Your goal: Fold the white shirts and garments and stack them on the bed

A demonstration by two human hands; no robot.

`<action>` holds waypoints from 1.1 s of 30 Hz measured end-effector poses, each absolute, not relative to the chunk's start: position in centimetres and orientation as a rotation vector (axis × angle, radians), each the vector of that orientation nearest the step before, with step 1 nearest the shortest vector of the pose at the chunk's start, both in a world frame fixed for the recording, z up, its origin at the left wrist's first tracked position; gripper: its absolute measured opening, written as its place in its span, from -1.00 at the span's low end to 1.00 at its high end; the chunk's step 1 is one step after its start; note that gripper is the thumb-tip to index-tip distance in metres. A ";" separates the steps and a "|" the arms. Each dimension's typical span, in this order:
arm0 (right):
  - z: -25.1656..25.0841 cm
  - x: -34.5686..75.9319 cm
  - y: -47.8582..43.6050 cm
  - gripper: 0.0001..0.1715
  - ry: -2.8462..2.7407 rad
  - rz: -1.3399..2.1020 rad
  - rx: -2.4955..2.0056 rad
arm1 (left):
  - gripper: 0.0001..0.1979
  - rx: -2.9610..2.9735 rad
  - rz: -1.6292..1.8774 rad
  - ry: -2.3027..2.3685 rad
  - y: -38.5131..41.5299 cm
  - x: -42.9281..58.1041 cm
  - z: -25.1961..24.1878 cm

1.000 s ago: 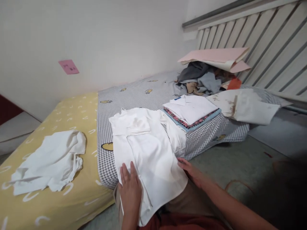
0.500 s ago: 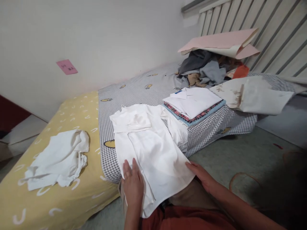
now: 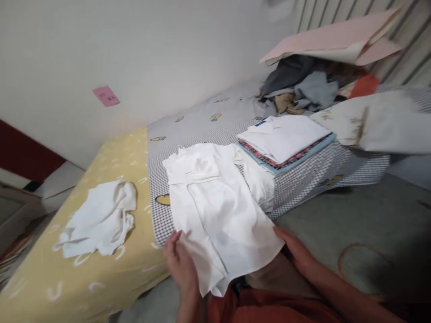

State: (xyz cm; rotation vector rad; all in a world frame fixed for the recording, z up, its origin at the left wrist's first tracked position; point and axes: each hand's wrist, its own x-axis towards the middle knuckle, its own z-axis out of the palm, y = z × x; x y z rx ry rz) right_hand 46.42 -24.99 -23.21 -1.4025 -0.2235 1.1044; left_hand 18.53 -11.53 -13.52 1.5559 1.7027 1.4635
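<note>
A white shirt lies spread over the edge of the checked mattress and hangs down onto my lap. My left hand is at its lower left edge, fingers curled under the cloth. At the shirt's lower right corner my right hand lies with its fingers stretched along the hem, partly under the cloth. A folded stack of clothes with a white shirt on top sits just behind on the right.
A crumpled white garment lies on the yellow mattress at left. At the back right are a heap of dark clothes, pink card sheets and a stained white sheet. Grey floor spreads to the right.
The camera swung left and tilted. My left hand slid from flat on top of the shirt to its left edge, fingers curling under. My right hand stayed at the right hem.
</note>
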 end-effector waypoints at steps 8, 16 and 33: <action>-19.4 44.7 -24.0 -0.57 -0.267 1.077 -1.317 | -0.64 2.089 0.809 0.942 -16.6 29.0 -11.9; -20.7 45.9 -23.4 -0.66 -0.324 1.026 -1.373 | -0.24 2.495 0.139 0.972 -21.6 33.0 -18.3; -20.4 46.4 -23.1 -0.36 -0.433 1.228 -1.466 | -0.54 2.847 0.579 1.570 -19.9 16.6 -17.4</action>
